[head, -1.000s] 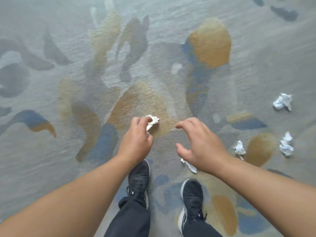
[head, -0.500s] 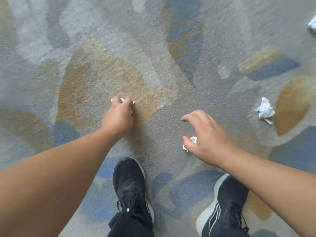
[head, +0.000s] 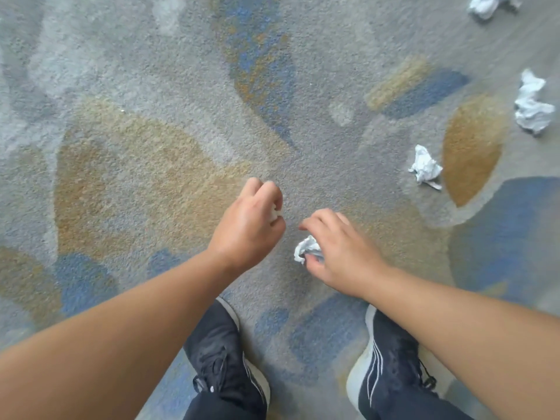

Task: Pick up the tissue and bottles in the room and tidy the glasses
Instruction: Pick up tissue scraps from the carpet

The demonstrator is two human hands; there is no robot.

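My left hand (head: 248,225) is curled round a small white crumpled tissue (head: 275,213); only a sliver of it shows between the fingers. Just to its right, my right hand (head: 342,253) reaches down over a second crumpled tissue (head: 304,248) on the carpet, with thumb and fingers closing round it. Further crumpled tissues lie loose to the right: one (head: 425,167) near a golden patch, one (head: 531,106) at the right edge, one (head: 485,4) at the top right corner. No bottles or glasses are in view.
The floor is a grey carpet (head: 151,71) with blue and golden patches. My two dark sneakers (head: 227,359) (head: 391,365) stand right below the hands.
The view has dropped closer to the floor. My left hand has drawn its tissue fully into the fist. My right hand has come down onto the tissue by my feet and curls round it.
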